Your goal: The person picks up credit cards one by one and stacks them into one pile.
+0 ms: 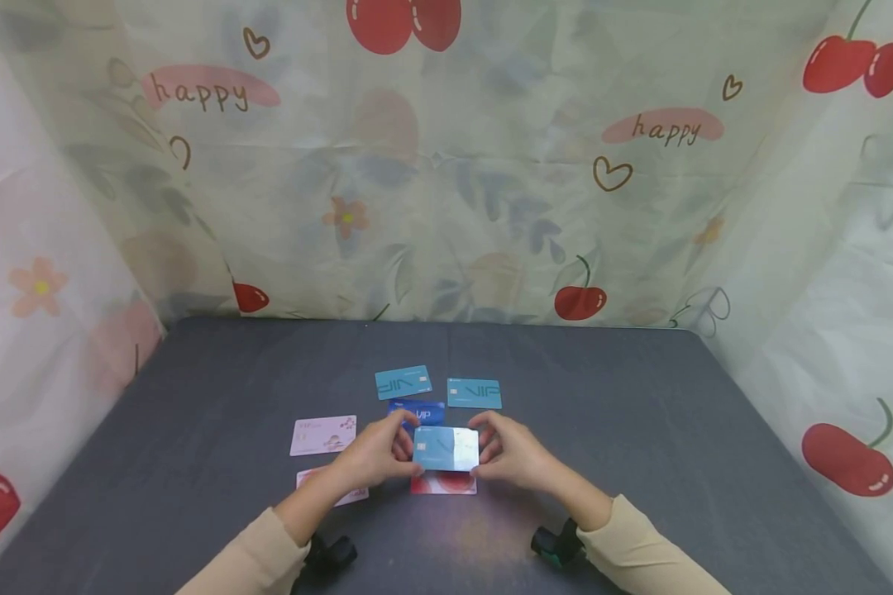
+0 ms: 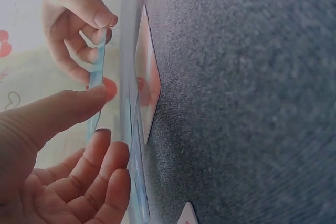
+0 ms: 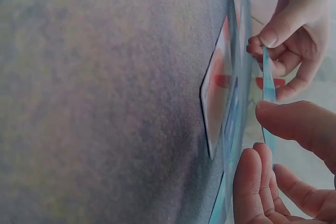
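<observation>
Between both hands a light blue card (image 1: 435,449) is raised above the table, its face toward the head camera and glare on its right part. The left hand (image 1: 382,449) pinches its left edge with thumb and fingers. At the opposite edge the right hand (image 1: 512,451) pinches it the same way. In both wrist views the card (image 2: 97,72) appears nearly edge-on, off the table. Below it lies a red and white card (image 1: 444,483), partly covered by it in the head view. Just behind is a dark blue VIP card (image 1: 426,411), partly hidden by the left fingers.
Two teal VIP cards (image 1: 403,383) (image 1: 474,393) lie farther back on the dark grey table (image 1: 610,430). To the left are a pink card (image 1: 323,435) and a red-and-white card (image 1: 353,497), the latter partly behind the left forearm. Patterned curtains (image 1: 432,165) enclose the table's back and sides.
</observation>
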Motion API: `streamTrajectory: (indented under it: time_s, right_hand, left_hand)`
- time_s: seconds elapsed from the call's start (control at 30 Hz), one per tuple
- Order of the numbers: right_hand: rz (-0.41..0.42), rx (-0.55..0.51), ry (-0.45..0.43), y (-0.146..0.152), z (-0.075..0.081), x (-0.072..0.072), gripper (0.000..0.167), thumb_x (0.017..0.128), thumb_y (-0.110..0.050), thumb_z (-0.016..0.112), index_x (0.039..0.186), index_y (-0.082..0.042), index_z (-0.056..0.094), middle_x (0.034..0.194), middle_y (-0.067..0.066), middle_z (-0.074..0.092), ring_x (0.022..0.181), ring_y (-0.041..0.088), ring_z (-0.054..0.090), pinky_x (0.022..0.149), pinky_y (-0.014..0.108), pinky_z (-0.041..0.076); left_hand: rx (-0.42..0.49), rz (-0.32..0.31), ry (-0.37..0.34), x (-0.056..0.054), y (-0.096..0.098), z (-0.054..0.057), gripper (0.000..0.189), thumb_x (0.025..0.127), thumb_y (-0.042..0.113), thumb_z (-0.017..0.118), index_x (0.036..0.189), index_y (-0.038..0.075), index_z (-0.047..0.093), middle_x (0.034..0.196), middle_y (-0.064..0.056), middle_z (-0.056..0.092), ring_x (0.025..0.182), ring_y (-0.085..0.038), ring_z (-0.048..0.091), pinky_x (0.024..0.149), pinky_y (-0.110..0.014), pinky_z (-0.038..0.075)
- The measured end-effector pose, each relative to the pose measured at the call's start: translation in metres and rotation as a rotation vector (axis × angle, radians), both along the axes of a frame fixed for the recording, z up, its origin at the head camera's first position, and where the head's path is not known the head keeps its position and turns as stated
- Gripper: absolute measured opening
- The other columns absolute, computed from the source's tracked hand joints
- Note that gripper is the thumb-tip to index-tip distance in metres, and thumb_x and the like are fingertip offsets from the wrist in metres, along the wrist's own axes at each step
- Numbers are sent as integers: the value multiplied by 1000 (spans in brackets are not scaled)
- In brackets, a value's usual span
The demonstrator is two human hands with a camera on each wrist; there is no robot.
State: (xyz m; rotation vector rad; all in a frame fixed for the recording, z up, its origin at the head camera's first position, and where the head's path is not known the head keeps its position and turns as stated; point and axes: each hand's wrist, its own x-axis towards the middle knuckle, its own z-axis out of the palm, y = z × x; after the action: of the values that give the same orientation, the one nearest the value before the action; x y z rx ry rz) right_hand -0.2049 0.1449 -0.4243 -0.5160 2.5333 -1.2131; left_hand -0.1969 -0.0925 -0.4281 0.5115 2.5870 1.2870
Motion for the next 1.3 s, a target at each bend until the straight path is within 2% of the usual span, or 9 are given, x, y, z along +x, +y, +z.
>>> streamTrajectory:
  time_s: [0.23, 0.43, 0.87, 1.3]
  right_hand:
    - [24, 12, -1, -2, -2, 0, 53, 71, -3, 77, 118, -1, 51, 91, 9, 54, 74, 13, 59, 65, 23, 50]
    - [41, 30, -3, -2, -4, 2, 53, 71, -5, 77, 118, -2, 51, 90, 8, 54, 74, 11, 59, 65, 22, 50]
    - [80, 81, 23, 0, -8, 3, 53, 71, -8, 78, 116, -3, 52, 89, 7, 56, 73, 9, 58, 65, 21, 49]
    - [107, 110, 32, 0, -10, 3, 52, 71, -9, 77, 116, -2, 52, 89, 7, 56, 74, 11, 58, 64, 21, 48]
  left_hand:
    - [-63, 4, 32, 4, 0, -1, 53, 71, 12, 79, 114, 4, 51, 79, -3, 60, 68, -9, 54, 61, -20, 44]
    - [-77, -2, 19, 6, 0, -2, 52, 72, 14, 79, 114, 4, 50, 79, -3, 58, 65, -11, 50, 57, -20, 42]
    - [-127, -16, 20, 9, 3, -5, 51, 72, 17, 79, 113, 5, 51, 78, -3, 56, 66, -12, 49, 58, -22, 40]
    - [-166, -6, 65, 11, 5, -7, 51, 69, 18, 81, 110, 3, 54, 78, -3, 53, 66, -13, 46, 57, -22, 38]
